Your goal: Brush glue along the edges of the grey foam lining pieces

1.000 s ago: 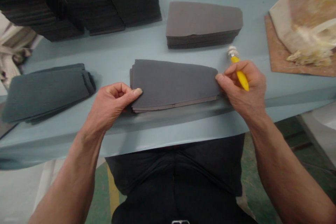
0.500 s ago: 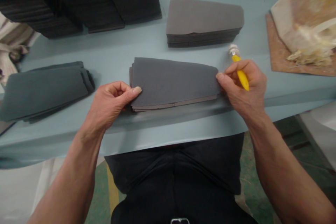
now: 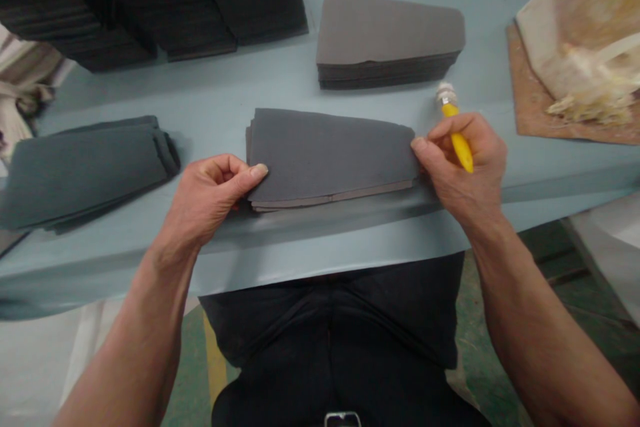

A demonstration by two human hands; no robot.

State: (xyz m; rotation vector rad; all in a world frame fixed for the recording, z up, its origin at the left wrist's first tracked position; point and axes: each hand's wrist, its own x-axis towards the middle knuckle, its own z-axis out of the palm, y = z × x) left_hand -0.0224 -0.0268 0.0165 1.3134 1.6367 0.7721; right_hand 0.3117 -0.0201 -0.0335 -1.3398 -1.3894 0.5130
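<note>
A dark grey tapered piece [image 3: 330,153] lies on top of a small, slightly uneven stack near the table's front edge. My left hand [image 3: 213,193] pinches its wide left end, thumb on top and the other fingers curled beneath. At the narrow right end, the thumb and forefinger of my right hand [image 3: 467,160] grip the corner. That same hand also holds a yellow-handled brush [image 3: 461,147], its whitish head pointing away from me. Whether the fingers hold only the top piece or several layers, I cannot tell.
Behind is a neat stack of grey pieces [image 3: 390,33]. Dark green pieces [image 3: 85,170] lie at left, and tall black stacks [image 3: 250,0] stand at the back left. On the right, a glue-crusted container [image 3: 565,33] rests on a brown board [image 3: 530,107]. A pale blue sheet [image 3: 320,260] covers the table.
Almost nothing differs. Both hands keep their hold on the grey piece, and the view has shifted very slightly.
</note>
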